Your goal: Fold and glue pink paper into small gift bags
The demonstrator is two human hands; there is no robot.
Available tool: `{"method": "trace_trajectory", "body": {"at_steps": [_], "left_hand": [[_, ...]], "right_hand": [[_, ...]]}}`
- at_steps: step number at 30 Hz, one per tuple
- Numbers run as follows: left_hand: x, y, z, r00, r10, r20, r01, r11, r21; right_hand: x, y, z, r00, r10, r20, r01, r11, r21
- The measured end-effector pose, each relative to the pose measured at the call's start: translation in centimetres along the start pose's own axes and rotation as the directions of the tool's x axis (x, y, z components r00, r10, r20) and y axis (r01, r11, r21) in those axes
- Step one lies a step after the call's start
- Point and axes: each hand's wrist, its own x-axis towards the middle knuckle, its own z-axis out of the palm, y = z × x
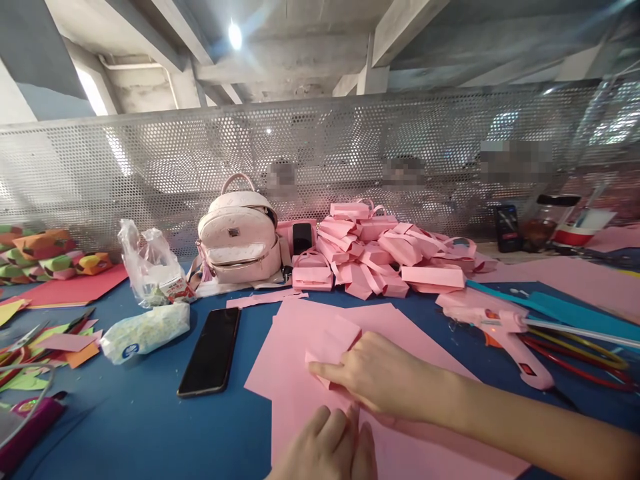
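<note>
1. Well, from the view worn on the head, I see a small folded piece of pale pink paper (334, 339) on a spread of flat, overlapping pink paper sheets (295, 390), which lie on a blue-topped counter (125, 427).

2. The right hand (383, 373) is the nearer one. Its forearm comes in from the right, and its straight index finger lies across the near edge of the folded piece, pointing left; the other fingers are bent. I cannot tell whether the thumb pinches the paper from below.

3. The left hand (330, 450) sits lower, at the bottom edge, fingers curled loosely over the sheets. I cannot make out anything in its grip; its underside is hidden.

4. What matters most here is how the folded piece lies: straight beyond the left hand and just ahead and left of the right knuckles. Its visible long side seems to slant from lower left to upper right, roughly along the index finger, though the hand covers part of it.

5. Beyond the sheets rises a heap of folded pink paper shapes (370, 253); a black smartphone (210, 353) lies to the left, and a pink glue gun (500, 327) to the right.
</note>
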Motion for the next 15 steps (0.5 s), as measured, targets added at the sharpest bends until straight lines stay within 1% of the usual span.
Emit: {"method": "trace_trajectory", "body": {"at_steps": [3, 5, 8, 10, 12, 15], "left_hand": [[0.1, 0.0, 0.0, 1.0, 0.001, -0.008, -0.001, 1.0, -0.01], [0.2, 0.0, -0.1, 1.0, -0.009, -0.019, 0.009, 1.0, -0.013], [0.4, -0.1, -0.2, 0.999, -0.022, -0.023, 0.022, 1.0, -0.011], [0.4, -0.2, -0.3, 0.999, -0.028, -0.02, 0.027, 0.999, -0.018], [0.6, -0.3, -0.4, 0.999, -0.034, -0.024, 0.033, 0.999, -0.028], [0.7, -0.4, -0.5, 0.998, -0.044, -0.054, 0.042, 0.998, -0.036]], "right_hand": [[0.4, -0.1, 0.6, 1.0, -0.02, 0.02, 0.022, 0.996, -0.082], [0.7, -0.3, 0.9, 0.998, -0.021, 0.056, 0.03, 0.985, -0.167], [1.0, -0.5, 0.7, 0.994, -0.011, 0.105, 0.037, 0.968, -0.25], [0.9, -0.4, 0.1, 0.995, -0.021, 0.093, 0.042, 0.973, -0.227], [0.5, 0.0, -0.6, 0.998, -0.008, 0.061, 0.018, 0.988, -0.156], [-0.7, 0.9, -1.3, 0.996, 0.084, 0.001, -0.084, 0.996, -0.028]]}}
